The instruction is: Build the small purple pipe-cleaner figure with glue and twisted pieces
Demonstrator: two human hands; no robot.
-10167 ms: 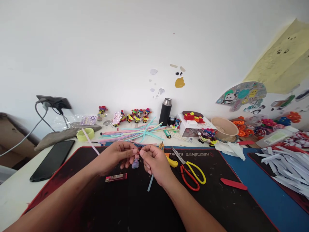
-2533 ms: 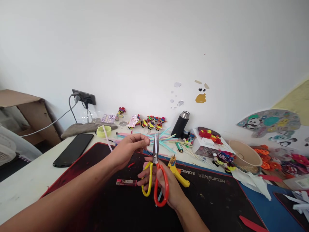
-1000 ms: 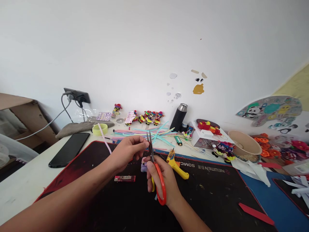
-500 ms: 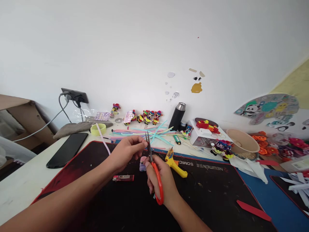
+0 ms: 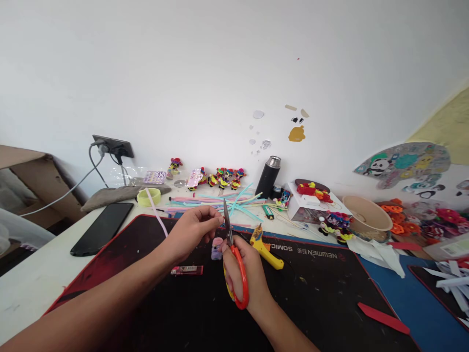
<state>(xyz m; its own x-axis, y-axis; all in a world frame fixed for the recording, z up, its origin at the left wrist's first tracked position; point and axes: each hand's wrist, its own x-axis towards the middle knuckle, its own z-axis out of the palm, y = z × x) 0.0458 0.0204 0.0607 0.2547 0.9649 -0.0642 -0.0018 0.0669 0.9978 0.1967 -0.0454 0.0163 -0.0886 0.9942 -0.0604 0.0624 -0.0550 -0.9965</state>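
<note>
My left hand (image 5: pixel 198 226) is closed in a pinch, thumb against forefinger, left of the scissor blades. A pale lilac pipe cleaner (image 5: pixel 157 213) runs from the yellow-green roll down behind my left wrist and appears to be held in this hand; its far end is hidden by the fingers. My right hand (image 5: pixel 244 266) grips red-handled scissors (image 5: pixel 242 281), blades pointing up and away, close to the left fingertips. The blades look nearly together. Just left of my right hand, a small pink and purple fuzzy figure (image 5: pixel 216 249) rests on the black mat (image 5: pixel 176 313).
A red lighter (image 5: pixel 186 270) lies below my left hand; a yellow glue gun (image 5: pixel 269 254) lies right of my right hand. Behind are loose pipe cleaners (image 5: pixel 205 201), a yellow-green roll (image 5: pixel 149 197), a black flask (image 5: pixel 268 177) and small figures (image 5: pixel 227 178). A phone (image 5: pixel 102 229) lies left.
The scissor tips stood slightly apart before; now the blades look like one overlapping shape. A yellow part shows beneath my right hand. My left hand has hardly moved.
</note>
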